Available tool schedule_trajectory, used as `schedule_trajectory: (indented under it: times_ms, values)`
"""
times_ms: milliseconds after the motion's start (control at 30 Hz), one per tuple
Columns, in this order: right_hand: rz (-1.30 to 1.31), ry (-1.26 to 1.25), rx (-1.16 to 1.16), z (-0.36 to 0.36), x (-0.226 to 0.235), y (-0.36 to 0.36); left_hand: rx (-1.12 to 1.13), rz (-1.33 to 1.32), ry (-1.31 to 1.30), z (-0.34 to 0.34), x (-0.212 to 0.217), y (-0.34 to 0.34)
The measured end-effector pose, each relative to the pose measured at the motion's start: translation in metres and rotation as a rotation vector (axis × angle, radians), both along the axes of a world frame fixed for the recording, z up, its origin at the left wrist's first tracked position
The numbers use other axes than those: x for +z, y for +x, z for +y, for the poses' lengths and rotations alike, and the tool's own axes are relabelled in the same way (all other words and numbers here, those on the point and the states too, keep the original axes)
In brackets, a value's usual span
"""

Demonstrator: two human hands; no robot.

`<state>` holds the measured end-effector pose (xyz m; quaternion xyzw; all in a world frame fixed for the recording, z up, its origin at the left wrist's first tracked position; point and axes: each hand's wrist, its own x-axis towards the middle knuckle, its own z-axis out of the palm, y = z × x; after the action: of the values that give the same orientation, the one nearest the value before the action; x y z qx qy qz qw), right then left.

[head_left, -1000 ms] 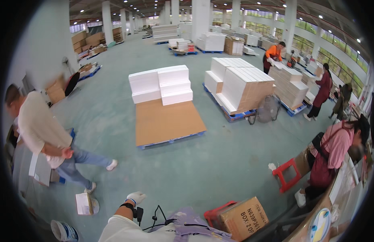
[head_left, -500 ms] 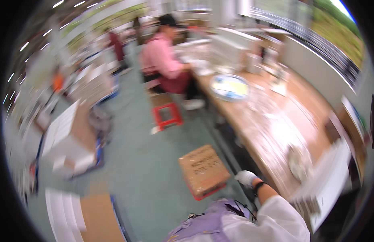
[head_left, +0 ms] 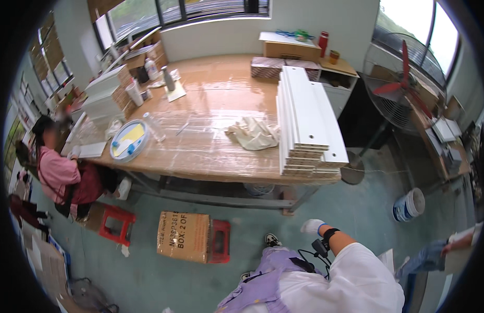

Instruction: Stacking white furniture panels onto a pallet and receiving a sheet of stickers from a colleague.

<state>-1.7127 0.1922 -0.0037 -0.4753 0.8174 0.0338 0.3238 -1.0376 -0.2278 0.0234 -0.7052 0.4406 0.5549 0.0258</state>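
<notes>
Head view: right hand (head_left: 311,226), loosely open, hangs near the table (head_left: 221,70); black lettering (head_left: 179,235) marks a brown carton (head_left: 184,237).

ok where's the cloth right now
In the head view, the cloth lies slightly right of centre, on the table, just left of the stacked white boards.

Beyond the right hand (head_left: 312,226) we see a glossy plastic-covered table (head_left: 216,143), smooth boards (head_left: 304,112) and matt creased cloth (head_left: 254,134).
</notes>
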Motion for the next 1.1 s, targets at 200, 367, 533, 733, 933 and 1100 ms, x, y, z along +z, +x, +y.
schedule_trajectory:
  times_ms: [200,367,533,733,933,1100]
  values:
    - [0.018,0.337,-0.174,0.107,0.03,-0.001,-0.296,0.088,-0.593,-0.003,0.058,-0.195]
    - [0.035,0.169,0.036,0.17,0.02,-0.04,-0.59,0.174,-0.525,0.102,0.144,-0.362]
    - [-0.155,0.056,-0.377,0.192,0.076,-0.128,-0.614,0.525,-0.398,0.214,0.164,-0.491]
    - [-0.156,-0.121,-0.641,0.266,0.068,-0.22,-0.31,0.852,0.117,0.318,0.171,-0.61]
    - [-0.234,-0.123,-0.745,0.273,0.059,-0.279,-0.225,1.134,0.591,0.337,0.146,-0.686]
    - [-0.173,-0.148,-0.737,0.239,0.07,-0.312,-0.068,0.648,0.546,0.347,0.172,-0.747]
